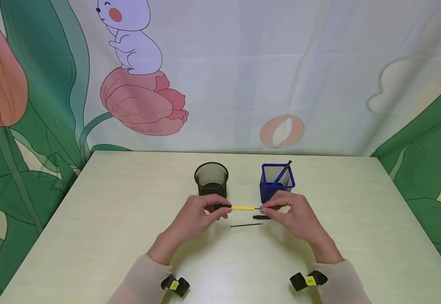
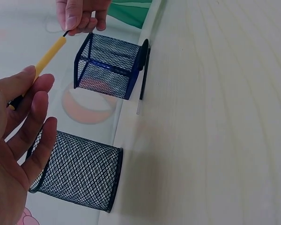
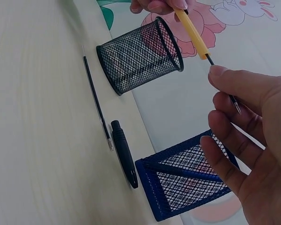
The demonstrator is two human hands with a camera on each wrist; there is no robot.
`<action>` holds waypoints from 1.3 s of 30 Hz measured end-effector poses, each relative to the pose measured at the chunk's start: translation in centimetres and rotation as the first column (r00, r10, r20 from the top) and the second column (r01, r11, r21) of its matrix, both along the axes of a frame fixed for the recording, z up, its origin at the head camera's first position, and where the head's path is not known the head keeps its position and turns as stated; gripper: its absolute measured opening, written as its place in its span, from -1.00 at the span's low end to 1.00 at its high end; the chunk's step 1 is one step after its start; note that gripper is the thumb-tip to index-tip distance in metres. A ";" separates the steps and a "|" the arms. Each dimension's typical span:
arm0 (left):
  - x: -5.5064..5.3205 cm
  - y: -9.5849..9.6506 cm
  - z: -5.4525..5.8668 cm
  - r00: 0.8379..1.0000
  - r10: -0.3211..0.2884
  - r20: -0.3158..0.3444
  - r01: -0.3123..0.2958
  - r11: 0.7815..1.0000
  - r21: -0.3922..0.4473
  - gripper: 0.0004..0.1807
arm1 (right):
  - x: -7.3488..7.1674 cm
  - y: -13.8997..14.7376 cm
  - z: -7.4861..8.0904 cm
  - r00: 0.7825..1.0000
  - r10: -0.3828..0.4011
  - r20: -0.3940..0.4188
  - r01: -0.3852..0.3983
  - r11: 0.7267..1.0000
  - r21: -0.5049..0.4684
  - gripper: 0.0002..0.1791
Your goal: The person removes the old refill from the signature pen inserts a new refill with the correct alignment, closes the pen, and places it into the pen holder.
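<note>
In my left hand (image 1: 195,217) I pinch the black end of a yellow pen barrel (image 1: 242,207) between thumb and fingers, holding it level above the table. From its other end sticks a thin black pen refill (image 3: 209,60). My right hand (image 1: 294,213) pinches that refill, its metal tip (image 3: 236,106) showing past the thumb in the right wrist view. Below the hands, a second refill (image 1: 244,225) lies on the table. A short black pen piece (image 3: 124,154) lies beside it, close to the blue mesh holder.
A round black mesh pen holder (image 1: 211,176) stands behind my left hand. Behind my right hand is a square blue mesh holder (image 1: 277,184) with a dark pen (image 1: 283,169) leaning in it. A printed curtain (image 1: 220,84) hangs along the table's (image 1: 129,177) back edge.
</note>
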State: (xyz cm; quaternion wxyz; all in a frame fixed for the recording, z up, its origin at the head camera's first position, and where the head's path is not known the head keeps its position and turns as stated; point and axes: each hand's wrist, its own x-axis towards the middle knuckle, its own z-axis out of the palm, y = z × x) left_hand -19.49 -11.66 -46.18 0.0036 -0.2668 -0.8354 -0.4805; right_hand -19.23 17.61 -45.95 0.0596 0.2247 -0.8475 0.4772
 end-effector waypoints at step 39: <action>0.1 0.0 0.1 1.000 -0.002 -0.020 0.003 1.000 0.026 -0.89 | 0.1 0.0 0.2 0.999 0.008 -0.042 -0.009 0.999 -0.034 -0.85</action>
